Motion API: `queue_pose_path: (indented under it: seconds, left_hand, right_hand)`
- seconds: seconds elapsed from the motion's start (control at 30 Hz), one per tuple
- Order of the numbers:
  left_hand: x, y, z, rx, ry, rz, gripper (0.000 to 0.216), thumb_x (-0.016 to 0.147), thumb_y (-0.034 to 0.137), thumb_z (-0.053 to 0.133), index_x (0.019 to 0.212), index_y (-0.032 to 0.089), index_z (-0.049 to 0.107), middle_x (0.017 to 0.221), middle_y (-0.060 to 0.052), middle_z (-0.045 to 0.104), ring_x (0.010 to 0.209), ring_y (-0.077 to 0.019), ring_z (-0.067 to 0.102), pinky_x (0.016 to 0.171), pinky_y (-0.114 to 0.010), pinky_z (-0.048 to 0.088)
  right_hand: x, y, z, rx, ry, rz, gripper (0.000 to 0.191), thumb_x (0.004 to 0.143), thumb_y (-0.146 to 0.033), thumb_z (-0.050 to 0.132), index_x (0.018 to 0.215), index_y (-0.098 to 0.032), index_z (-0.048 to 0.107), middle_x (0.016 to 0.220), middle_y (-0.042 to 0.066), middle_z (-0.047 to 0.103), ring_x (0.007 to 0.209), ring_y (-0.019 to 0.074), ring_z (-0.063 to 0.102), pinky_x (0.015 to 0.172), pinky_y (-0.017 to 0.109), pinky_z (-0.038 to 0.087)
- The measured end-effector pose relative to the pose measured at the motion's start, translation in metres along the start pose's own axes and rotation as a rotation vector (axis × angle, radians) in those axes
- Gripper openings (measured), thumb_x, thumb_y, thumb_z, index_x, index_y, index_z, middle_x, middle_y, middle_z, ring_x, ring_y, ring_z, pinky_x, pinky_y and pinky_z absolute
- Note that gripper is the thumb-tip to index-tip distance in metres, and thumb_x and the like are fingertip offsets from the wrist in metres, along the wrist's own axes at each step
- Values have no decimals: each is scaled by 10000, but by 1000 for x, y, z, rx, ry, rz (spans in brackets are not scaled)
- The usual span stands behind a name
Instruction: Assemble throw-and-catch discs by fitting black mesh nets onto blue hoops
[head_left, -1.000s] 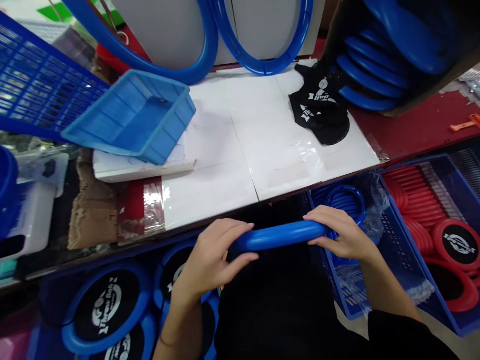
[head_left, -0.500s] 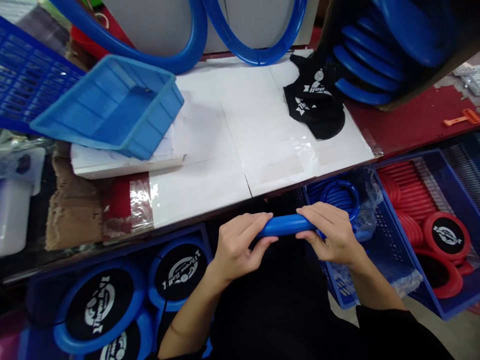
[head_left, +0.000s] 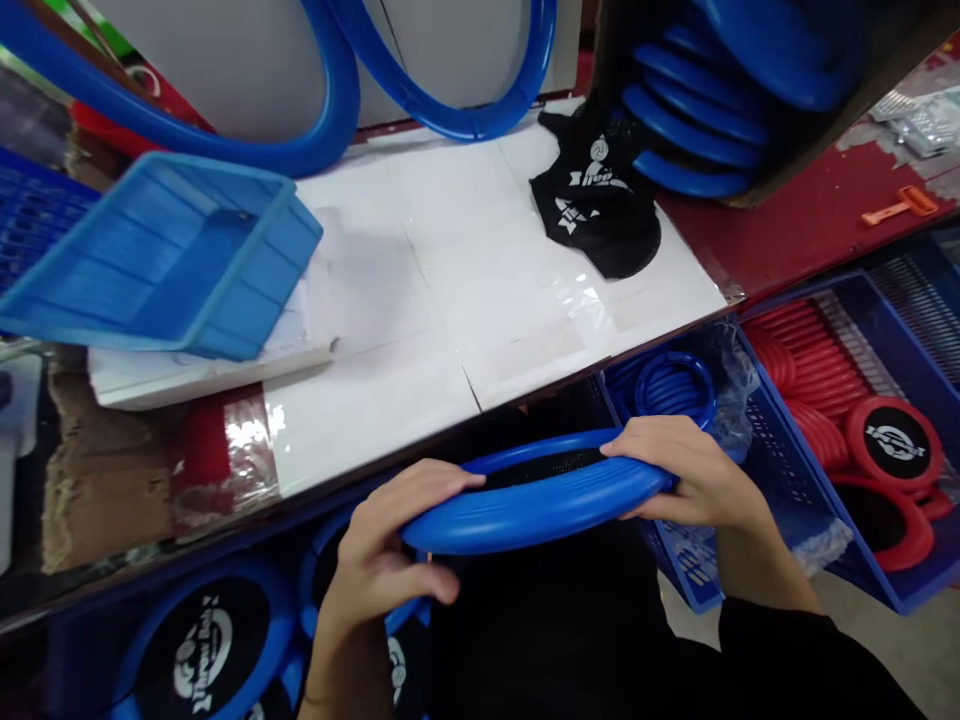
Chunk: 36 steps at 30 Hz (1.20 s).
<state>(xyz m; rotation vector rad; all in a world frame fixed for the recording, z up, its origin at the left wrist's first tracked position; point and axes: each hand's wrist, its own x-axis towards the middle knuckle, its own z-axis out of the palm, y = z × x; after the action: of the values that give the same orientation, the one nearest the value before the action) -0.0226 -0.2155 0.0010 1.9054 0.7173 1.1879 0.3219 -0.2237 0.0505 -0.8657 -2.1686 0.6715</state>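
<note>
A blue plastic ring (head_left: pixel 525 515) with black mesh across its inside is held tilted, nearly edge-on, in front of my body. My left hand (head_left: pixel 390 540) has its fingers over the ring's left end, the thumb lower and apart from the rim. My right hand (head_left: pixel 682 470) grips the right end, fingers on top and thumb beneath. Black printed fabric covers (head_left: pixel 600 205) lie on the white worktop beyond the ring.
A light-blue bin (head_left: pixel 172 255) rests tilted at the worktop's left. Large blue rings (head_left: pixel 480 122) lean at the back; more fill a dark box (head_left: pixel 697 110). Below are crates of finished blue discs (head_left: pixel 206 640) and red rings (head_left: pixel 806 350). An orange scraper (head_left: pixel 904 205) lies right.
The ring has turned from a narrow edge-on bar to show its wide rim and mesh. My left hand has moved left and down, farther from my right. The view has shifted right.
</note>
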Motion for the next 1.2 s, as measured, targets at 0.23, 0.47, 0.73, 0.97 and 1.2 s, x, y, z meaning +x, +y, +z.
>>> queue_pose_path:
  seconds: [0.23,0.47,0.73,0.97,1.2]
  left_hand:
    - [37,38,30,482,-213,124,491,942,367,775,1373,173,642,1156,-137,775,963,-270,744,843,-406,610]
    - [42,16,28,394,-327,45,372,995,253,681,1367,239,693,1143,-98,755,981,-229,726,869,-362,592]
    - [-2,-47,2,-123,29,20,398,846,405,862,1222,291,798,912,-99,761,783,-229,707,667,-367,587]
    - [-25,-66,4,-321,118,-78,380,788,436,898,1115,284,780,832,-47,730,762,-206,708,760,-413,615]
    - [-20,-32,7,-41,47,-259,393,893,422,811,1196,198,697,1084,-126,776,991,-274,749,853,-398,618]
  right_hand:
    - [0,-11,21,-247,-52,28,403,1010,-442,669,1282,-146,639,1002,107,774,868,214,741,773,330,601]
    - [6,-10,42,-346,-36,-36,402,1016,-360,662,1357,-149,634,1124,137,780,972,250,746,830,382,612]
    - [-20,28,21,-100,20,69,421,976,-313,706,1381,-225,633,1193,108,764,1125,269,722,1048,495,574]
    - [-38,38,21,-30,124,132,418,931,-278,771,1333,-219,672,1168,105,772,1106,267,733,1021,456,594]
    - [-39,35,24,32,212,164,418,919,-309,789,1319,-229,697,1111,95,770,1030,266,743,910,397,622]
